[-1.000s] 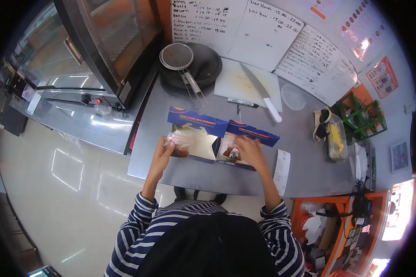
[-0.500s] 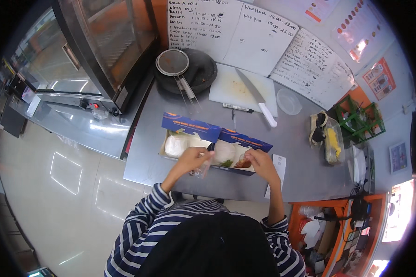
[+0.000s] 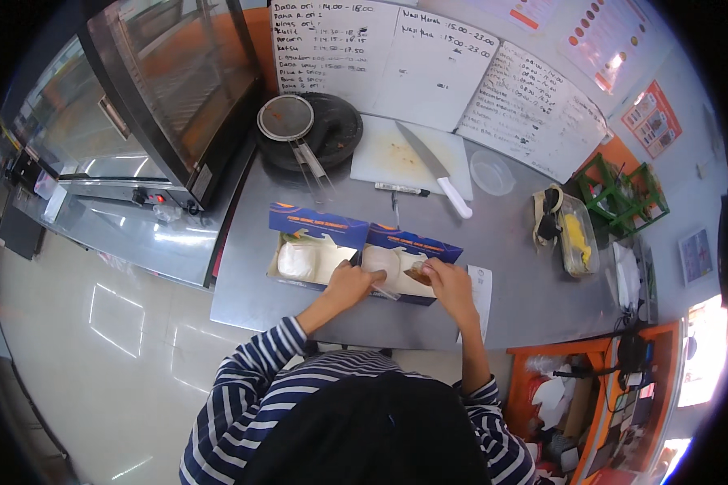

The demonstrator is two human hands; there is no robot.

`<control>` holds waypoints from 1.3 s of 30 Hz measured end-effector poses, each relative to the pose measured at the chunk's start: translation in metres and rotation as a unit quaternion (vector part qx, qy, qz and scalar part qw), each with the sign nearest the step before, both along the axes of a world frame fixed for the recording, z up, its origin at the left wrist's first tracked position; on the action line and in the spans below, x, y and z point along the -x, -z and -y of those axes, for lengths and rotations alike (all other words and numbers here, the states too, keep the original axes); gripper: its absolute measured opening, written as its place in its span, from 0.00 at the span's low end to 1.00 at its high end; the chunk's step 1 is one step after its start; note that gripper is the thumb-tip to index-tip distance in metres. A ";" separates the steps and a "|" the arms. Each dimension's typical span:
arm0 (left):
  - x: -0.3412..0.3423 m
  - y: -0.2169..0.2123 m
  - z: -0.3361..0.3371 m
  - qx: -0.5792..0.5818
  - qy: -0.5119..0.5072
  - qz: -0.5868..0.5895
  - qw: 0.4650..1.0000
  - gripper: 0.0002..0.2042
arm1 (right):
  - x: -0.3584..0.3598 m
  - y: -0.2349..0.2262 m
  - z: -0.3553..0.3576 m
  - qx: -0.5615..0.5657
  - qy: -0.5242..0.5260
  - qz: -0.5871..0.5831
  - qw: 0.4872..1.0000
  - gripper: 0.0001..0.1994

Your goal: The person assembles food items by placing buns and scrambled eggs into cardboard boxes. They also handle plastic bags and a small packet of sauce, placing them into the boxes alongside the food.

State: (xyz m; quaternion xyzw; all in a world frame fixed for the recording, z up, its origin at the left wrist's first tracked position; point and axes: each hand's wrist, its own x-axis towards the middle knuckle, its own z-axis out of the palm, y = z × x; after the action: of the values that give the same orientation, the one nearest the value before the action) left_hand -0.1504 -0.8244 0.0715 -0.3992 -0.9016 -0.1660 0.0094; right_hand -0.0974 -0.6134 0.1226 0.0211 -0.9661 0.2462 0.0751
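Note:
Two blue cardboard food boxes stand side by side on the steel table with their lids raised: a left box (image 3: pixel 281 271) and a right box (image 3: pixel 416 299). In the left box lies a white wrapped bundle (image 3: pixel 298 260); a second white bundle (image 3: pixel 378 260) is in the right one. My right hand (image 3: pixel 451 284) pinches a small clear packet with brownish contents (image 3: pixel 416 273) over the right end of the right box. Between the boxes, my left hand (image 3: pixel 348 285) is closed at the right box's front edge; a clear plastic piece (image 3: pixel 386 292) shows beside its fingertips, partly hidden.
Behind the boxes lie a marker (image 3: pixel 401 189), a white cutting board (image 3: pixel 372 158) and a knife (image 3: pixel 433 166). A strainer (image 3: pixel 286 119) rests on a dark stone mortar (image 3: pixel 340 133). A paper slip (image 3: pixel 479 291) and a tub with yellow contents (image 3: pixel 576 242) are rightward.
My left hand has shifted right, from over the left box's corner to the right box's front edge. My right hand stays over the right box with the packet. The view has shifted slightly.

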 end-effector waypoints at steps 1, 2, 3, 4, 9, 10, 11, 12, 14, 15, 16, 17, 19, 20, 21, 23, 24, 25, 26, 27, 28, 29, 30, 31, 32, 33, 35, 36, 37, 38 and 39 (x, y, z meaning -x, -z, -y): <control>-0.004 0.001 0.005 -0.003 0.000 0.001 1.000 0.11 | 0.003 0.002 0.000 0.005 -0.013 -0.010 1.000 0.08; -0.008 0.001 0.010 -0.007 0.001 0.003 1.000 0.10 | 0.005 0.003 0.003 -0.005 -0.031 -0.009 0.999 0.08; -0.011 0.001 0.014 -0.010 0.001 0.004 1.000 0.10 | 0.008 0.004 0.010 -0.015 -0.049 -0.008 0.999 0.08; -0.013 -0.001 0.017 -0.019 0.004 0.012 1.000 0.10 | 0.011 0.005 0.017 -0.025 -0.068 -0.008 0.997 0.08; -0.018 -0.011 0.024 -0.042 0.000 0.020 0.999 0.08 | 0.023 0.015 0.040 -0.026 -0.137 -0.016 0.990 0.07; -0.018 -0.011 0.024 -0.051 -0.002 0.024 0.998 0.08 | 0.025 0.015 0.043 -0.036 -0.145 -0.014 0.989 0.07; -0.018 -0.011 0.025 -0.060 -0.004 0.028 0.998 0.09 | 0.025 0.013 0.044 -0.038 -0.136 -0.005 0.990 0.07; -0.018 -0.012 0.025 -0.069 -0.006 0.032 0.997 0.09 | 0.024 0.011 0.044 -0.039 -0.126 0.003 0.991 0.07; -0.015 -0.006 0.023 -0.071 -0.015 0.029 0.997 0.09 | 0.022 0.008 0.044 -0.049 -0.100 0.022 0.994 0.07; -0.013 -0.004 0.022 -0.072 -0.019 0.027 0.997 0.10 | 0.021 0.006 0.042 -0.056 -0.083 0.032 0.994 0.07; -0.011 -0.006 0.021 -0.082 -0.010 0.029 0.996 0.09 | 0.020 0.005 0.038 -0.064 -0.064 0.041 0.995 0.07; -0.008 -0.008 0.019 -0.092 -0.002 0.030 0.995 0.09 | 0.020 0.007 0.033 -0.053 -0.076 0.033 0.995 0.07; -0.007 -0.009 0.018 -0.087 0.013 0.041 0.995 0.09 | 0.021 0.013 0.026 -0.029 -0.098 0.018 0.995 0.07; -0.007 -0.009 0.018 -0.073 0.018 0.050 0.996 0.09 | 0.020 0.015 0.025 -0.029 -0.085 0.016 0.996 0.07; -0.007 -0.009 0.018 -0.059 0.025 0.059 0.996 0.08 | 0.019 0.016 0.024 -0.029 -0.070 0.014 0.997 0.07; -0.006 -0.014 0.019 -0.070 0.007 0.064 0.995 0.09 | 0.020 0.011 0.025 -0.044 -0.027 -0.007 0.999 0.07; -0.005 -0.016 0.019 -0.076 -0.002 0.067 0.995 0.09 | 0.019 0.006 0.025 -0.059 0.004 -0.024 0.998 0.07; -0.003 -0.012 0.019 -0.077 -0.013 0.053 0.996 0.10 | 0.017 0.003 0.027 -0.072 0.035 -0.041 0.996 0.07; 0.001 -0.006 0.019 -0.078 -0.023 0.039 0.996 0.10 | 0.018 0.003 0.026 -0.091 0.046 -0.034 0.994 0.07; 0.005 -0.001 0.018 -0.078 -0.034 0.025 0.996 0.11 | 0.022 0.003 0.022 -0.110 0.057 -0.026 0.992 0.07; 0.007 -0.001 0.015 -0.080 -0.056 0.023 0.995 0.12 | 0.024 0.005 0.020 -0.130 0.069 -0.017 0.989 0.07; 0.010 0.000 0.012 -0.082 -0.078 0.020 0.993 0.13 | 0.025 0.008 0.020 -0.139 0.065 -0.022 0.988 0.07; 0.011 -0.001 0.011 -0.083 -0.101 0.017 0.991 0.13 | 0.027 0.012 0.020 -0.148 0.060 -0.027 0.987 0.08; 0.012 -0.004 0.010 -0.098 -0.102 0.016 0.990 0.13 | 0.028 0.012 0.019 -0.159 0.056 -0.034 0.985 0.08; 0.012 -0.009 0.010 -0.113 -0.104 0.016 0.988 0.13 | 0.028 0.011 0.018 -0.154 0.057 -0.019 0.986 0.08; 0.011 -0.014 0.012 -0.128 -0.106 0.015 0.986 0.13 | 0.026 0.008 0.018 -0.149 0.056 -0.004 0.987 0.08; 0.007 -0.036 0.024 -0.150 -0.111 0.168 0.968 0.12 | 0.022 -0.003 0.021 -0.133 0.062 0.009 0.989 0.09; 0.006 -0.044 0.031 -0.160 -0.113 0.243 0.950 0.12 | 0.018 -0.012 0.023 -0.124 0.068 0.008 0.990 0.09; 0.005 -0.046 0.038 -0.198 -0.090 0.280 0.935 0.13 | 0.016 -0.017 0.025 -0.114 0.076 0.005 0.991 0.09; 0.004 -0.048 0.045 -0.236 -0.067 0.315 0.917 0.14 | 0.016 -0.014 0.025 -0.123 0.082 0.008 0.989 0.09; 0.003 -0.048 0.051 -0.273 -0.044 0.349 0.895 0.15 | 0.017 -0.009 0.024 -0.133 0.088 0.012 0.987 0.09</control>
State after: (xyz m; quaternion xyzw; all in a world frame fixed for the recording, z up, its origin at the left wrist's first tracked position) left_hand -0.1533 -0.8758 0.1195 -0.2572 -0.7830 -0.5335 -0.1901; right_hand -0.1143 -0.6378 0.1319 -0.0570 -0.9891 0.1080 0.0819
